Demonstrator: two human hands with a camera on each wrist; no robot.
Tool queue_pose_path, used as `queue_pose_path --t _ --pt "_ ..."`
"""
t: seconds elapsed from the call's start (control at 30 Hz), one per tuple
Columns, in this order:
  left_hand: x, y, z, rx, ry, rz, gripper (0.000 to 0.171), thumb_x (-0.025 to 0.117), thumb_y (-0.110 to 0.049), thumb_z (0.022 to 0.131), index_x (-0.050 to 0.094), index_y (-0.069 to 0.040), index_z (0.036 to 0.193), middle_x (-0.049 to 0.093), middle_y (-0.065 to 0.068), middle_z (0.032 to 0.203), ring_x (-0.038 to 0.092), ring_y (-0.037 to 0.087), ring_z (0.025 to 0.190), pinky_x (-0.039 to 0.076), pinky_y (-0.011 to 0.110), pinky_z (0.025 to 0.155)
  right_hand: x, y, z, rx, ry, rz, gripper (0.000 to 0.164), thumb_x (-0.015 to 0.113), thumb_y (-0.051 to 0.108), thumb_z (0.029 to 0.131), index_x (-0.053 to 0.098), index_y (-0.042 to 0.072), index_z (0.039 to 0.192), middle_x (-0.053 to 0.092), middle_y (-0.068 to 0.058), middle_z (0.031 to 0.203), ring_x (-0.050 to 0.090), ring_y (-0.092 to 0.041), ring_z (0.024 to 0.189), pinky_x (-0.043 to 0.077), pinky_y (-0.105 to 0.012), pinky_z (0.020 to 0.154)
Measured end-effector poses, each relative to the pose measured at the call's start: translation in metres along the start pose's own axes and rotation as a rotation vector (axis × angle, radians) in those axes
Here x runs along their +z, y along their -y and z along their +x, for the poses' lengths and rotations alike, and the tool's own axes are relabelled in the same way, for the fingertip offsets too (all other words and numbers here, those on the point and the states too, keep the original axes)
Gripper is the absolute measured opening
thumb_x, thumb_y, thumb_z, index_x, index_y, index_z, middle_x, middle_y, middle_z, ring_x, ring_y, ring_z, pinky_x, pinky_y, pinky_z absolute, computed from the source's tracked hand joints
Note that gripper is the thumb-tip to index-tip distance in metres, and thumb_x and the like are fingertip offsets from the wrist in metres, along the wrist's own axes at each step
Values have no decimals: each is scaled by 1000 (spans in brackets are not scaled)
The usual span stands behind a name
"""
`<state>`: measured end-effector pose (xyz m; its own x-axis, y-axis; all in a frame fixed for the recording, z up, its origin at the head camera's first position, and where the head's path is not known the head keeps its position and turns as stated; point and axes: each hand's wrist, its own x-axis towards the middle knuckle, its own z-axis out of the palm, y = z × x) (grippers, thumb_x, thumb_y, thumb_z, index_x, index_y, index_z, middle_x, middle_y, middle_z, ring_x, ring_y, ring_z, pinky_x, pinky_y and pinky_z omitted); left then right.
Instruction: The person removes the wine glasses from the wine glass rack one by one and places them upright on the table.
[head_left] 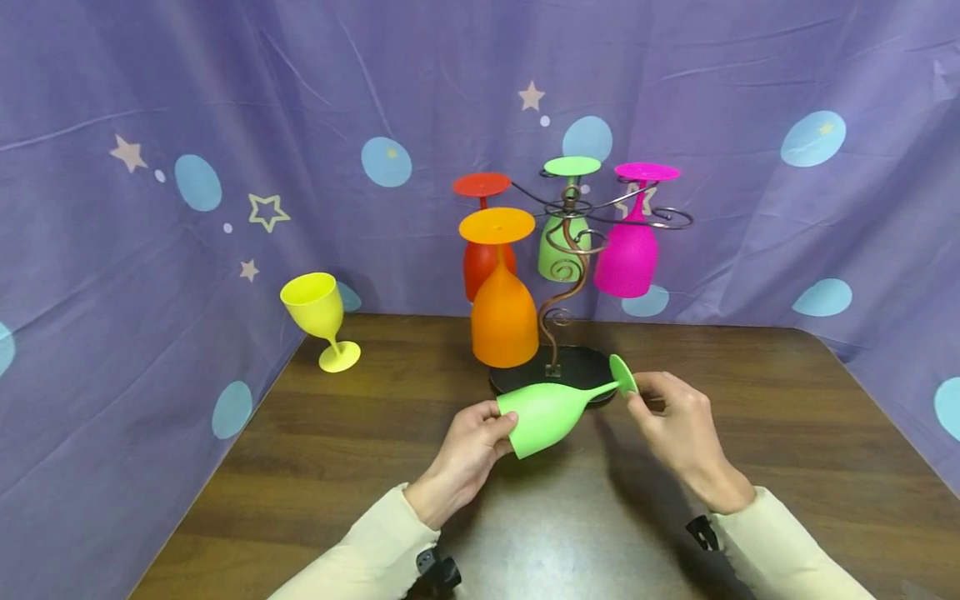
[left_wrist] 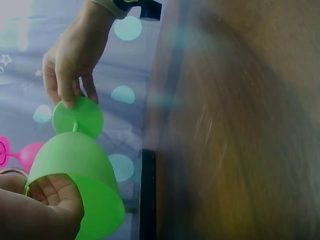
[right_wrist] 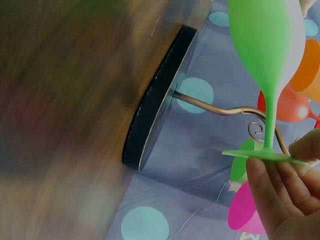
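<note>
Four goblets [head_left: 505, 321] hang inverted on the metal stand [head_left: 581, 360], while two appear outstanding: the green goblet [head_left: 551, 417] in front of it, left hand [head_left: 468, 450] pinching the rim and right hand [head_left: 686, 433] the foot, and the yellow goblet [head_left: 317, 308] standing left of the stand.

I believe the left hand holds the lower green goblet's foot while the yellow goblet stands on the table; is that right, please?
Not quite: the head view shows the left hand holding the lower green goblet by its bowl; the right hand holds the foot. The yellow goblet does stand on the table.
</note>
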<state>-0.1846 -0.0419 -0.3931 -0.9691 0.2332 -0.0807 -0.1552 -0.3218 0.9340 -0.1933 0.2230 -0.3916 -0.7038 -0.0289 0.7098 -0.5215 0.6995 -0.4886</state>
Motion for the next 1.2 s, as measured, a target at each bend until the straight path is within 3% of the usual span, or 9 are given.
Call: queue_pose_path --t 0.23,0.57,0.67,0.83,0.93,1.2 --pt "-21 -22 -7 37 -4 129 14 55 3 91 53 13 100 64 8 84 61 15 78 51 27 72 5 -1 2 -18 68 68 9 65 11 90 71 7 96 66 5 81 60 -5 70 49 -12 62" --pt "-60 -56 -18 91 -8 502 12 60 -1 90 58 10 96 58 7 76 53 15 70 45 22 62 14 -26 12 180 142 40 14 62 21 93 72 10 95 66 5 77 59 -9 68 49 -19 63" --pt "-68 -64 -22 103 -12 596 13 61 -3 90 59 7 96 59 8 78 53 16 71 44 23 63 19 -35 16 275 192 73 16 63 22 92 71 9 96 66 -1 74 60 -10 65 49 -22 59" --pt "-79 -77 -24 128 -22 739 12 62 -6 90 60 4 96 61 6 80 52 14 69 41 24 60 31 -46 22 533 285 322 25 63 20 93 66 -2 105 66 -18 85 67 -23 71 57 -33 64" --pt "-83 -86 -26 147 -15 794 12 63 -7 90 60 3 96 61 5 80 51 14 68 40 24 57 37 -51 24 645 302 426 30 62 17 93 62 -7 111 64 -25 96 67 -29 79 58 -36 68" --pt "-90 -108 -27 218 8 943 13 65 -9 88 61 2 94 64 6 80 56 14 69 45 24 60 53 -62 27 774 295 419 33 63 16 91 57 -7 114 62 -13 93 64 -22 77 57 -34 68"
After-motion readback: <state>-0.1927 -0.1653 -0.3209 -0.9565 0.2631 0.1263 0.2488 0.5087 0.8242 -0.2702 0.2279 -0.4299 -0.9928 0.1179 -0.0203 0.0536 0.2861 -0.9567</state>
